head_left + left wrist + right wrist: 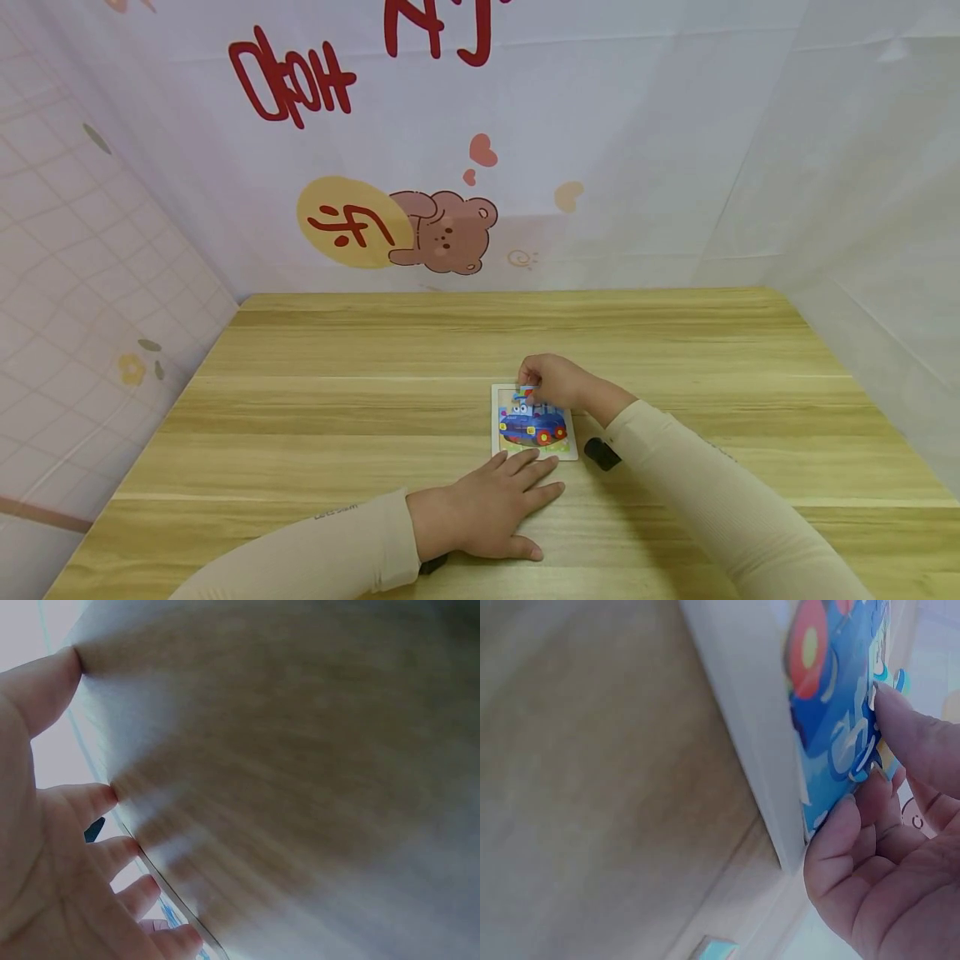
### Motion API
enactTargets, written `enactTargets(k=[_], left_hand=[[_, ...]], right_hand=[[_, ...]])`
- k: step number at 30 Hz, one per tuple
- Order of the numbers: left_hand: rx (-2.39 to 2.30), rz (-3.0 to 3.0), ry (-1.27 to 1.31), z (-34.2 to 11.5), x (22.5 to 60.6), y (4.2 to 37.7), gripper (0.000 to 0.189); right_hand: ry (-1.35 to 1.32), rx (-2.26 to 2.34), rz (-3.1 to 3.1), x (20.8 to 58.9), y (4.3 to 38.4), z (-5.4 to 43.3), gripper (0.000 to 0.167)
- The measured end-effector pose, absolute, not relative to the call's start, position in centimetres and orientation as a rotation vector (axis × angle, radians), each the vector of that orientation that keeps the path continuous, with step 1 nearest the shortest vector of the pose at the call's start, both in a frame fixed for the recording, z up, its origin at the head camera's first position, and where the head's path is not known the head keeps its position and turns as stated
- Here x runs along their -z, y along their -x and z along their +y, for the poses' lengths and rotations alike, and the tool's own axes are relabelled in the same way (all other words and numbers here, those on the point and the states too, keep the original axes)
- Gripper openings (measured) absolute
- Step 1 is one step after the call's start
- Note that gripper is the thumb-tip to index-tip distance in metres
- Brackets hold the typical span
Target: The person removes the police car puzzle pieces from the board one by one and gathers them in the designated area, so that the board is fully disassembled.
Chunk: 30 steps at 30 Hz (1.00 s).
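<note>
A small jigsaw puzzle board [572, 448] with a pale frame lies on the table, showing a blue cartoon car with red wheels. At its far edge my right hand [558, 383] pinches a colourful puzzle piece [887, 759] between thumb and fingers, tilted over the picture. The right wrist view has the frame [742, 742] close beside those fingers. My left hand [498, 504] lies palm down with fingers spread, its fingertips right at the board's near edge. In the left wrist view the left fingertips [129, 847] touch the tabletop along that edge.
The wooden table [337, 400] extends around the board. A small light-blue-topped piece [717, 949] lies beyond the frame in the right wrist view. A black wrist device [602, 454] shows beneath the right sleeve. Behind the table hangs a white printed cloth [637, 150].
</note>
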State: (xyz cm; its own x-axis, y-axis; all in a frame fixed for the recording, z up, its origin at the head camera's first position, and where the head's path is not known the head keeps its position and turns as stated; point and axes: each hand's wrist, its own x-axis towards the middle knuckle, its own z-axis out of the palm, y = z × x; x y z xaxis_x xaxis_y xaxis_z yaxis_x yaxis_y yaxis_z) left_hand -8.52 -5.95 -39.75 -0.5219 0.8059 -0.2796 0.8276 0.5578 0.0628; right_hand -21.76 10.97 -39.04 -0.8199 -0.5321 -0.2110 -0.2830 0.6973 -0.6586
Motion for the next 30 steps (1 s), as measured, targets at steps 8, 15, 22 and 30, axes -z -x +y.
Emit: enactTargets(k=[8,15,22,30], left_hand=[[0.110,2.514,-1.364,-5.99,39.63,8.56,0.075],[0.113,2.512,-1.369,-6.01,39.71,8.60,0.074],[0.101,2.513,-1.361,-6.00,39.84,8.64,0.075],[0.084,2.503,-1.357,-6.02,39.83,8.73,0.075]], right_hand=[[0.642,0.881,2.486,38.64,21.91,11.04,0.017],[0.645,0.835,2.503,38.42,21.85,10.99,0.017],[0.664,0.780,2.529,38.38,22.01,10.87,0.017],[0.664,0.749,2.527,38.26,22.08,10.86,0.015]])
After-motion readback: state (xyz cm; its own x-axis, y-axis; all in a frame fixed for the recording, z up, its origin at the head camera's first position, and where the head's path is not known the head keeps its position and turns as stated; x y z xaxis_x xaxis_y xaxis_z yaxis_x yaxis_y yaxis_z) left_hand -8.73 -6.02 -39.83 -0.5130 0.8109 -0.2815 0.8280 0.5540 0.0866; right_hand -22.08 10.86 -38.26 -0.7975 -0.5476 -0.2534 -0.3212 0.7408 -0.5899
